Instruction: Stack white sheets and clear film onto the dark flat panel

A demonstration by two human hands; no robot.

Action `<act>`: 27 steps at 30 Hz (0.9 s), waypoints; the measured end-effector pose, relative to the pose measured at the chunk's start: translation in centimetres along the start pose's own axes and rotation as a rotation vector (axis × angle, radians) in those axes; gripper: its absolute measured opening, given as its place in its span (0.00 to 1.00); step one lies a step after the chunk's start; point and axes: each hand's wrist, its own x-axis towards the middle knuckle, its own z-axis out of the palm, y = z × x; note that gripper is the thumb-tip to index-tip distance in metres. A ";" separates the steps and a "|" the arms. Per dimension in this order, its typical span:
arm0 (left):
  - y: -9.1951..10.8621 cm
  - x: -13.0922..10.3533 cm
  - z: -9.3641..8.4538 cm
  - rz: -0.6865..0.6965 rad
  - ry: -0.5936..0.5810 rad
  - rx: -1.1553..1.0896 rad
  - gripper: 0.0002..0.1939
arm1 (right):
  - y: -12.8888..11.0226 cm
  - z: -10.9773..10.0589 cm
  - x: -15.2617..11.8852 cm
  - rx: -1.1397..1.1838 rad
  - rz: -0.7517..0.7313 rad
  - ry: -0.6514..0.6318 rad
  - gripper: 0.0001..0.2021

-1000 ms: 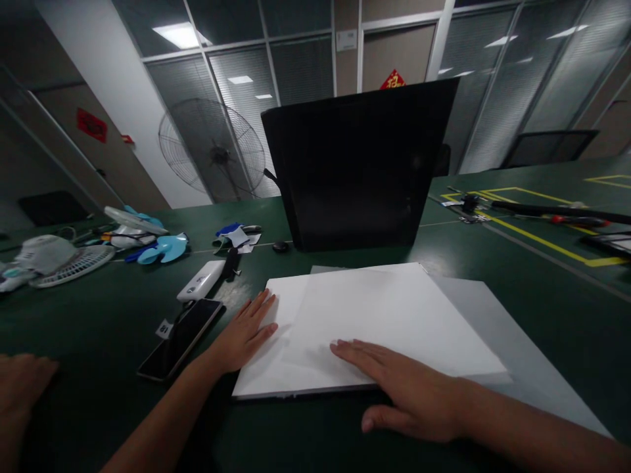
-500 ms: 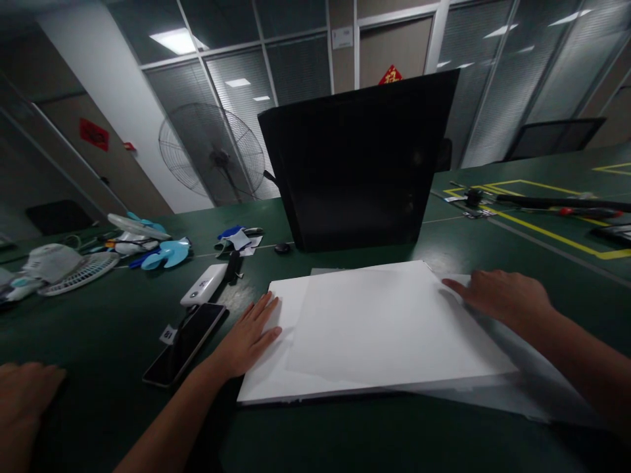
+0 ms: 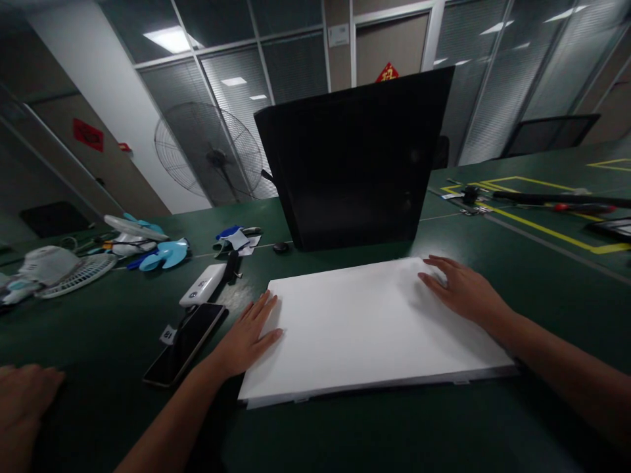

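Observation:
A wide white sheet or flat panel [image 3: 365,328] lies on the green table in front of me. Its near edge shows some thickness. My left hand [image 3: 251,338] rests flat on its left edge, fingers spread. At the far right corner of the white panel is my right hand [image 3: 458,286], fingers apart, over its right edge; something small and pale shows by the fingers, too unclear to name. Behind the panel stands a large black box-like object [image 3: 357,164] with a tilted top edge.
To the left lie a black phone [image 3: 185,345], a white device [image 3: 203,286], a light blue fan blade [image 3: 165,255] and a white grille [image 3: 81,276]. Another person's hand [image 3: 29,394] rests at the lower left. Black cables [image 3: 547,199] lie far right.
My right hand has moved left onto the panel's far right corner. The translucent sheet that stuck out past the right edge now lies within the panel's outline or is out of sight.

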 end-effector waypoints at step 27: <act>-0.4 0.5 0.4 -0.055 0.143 -0.166 0.31 | 0.8 0.3 0.4 -0.055 0.079 -0.127 0.32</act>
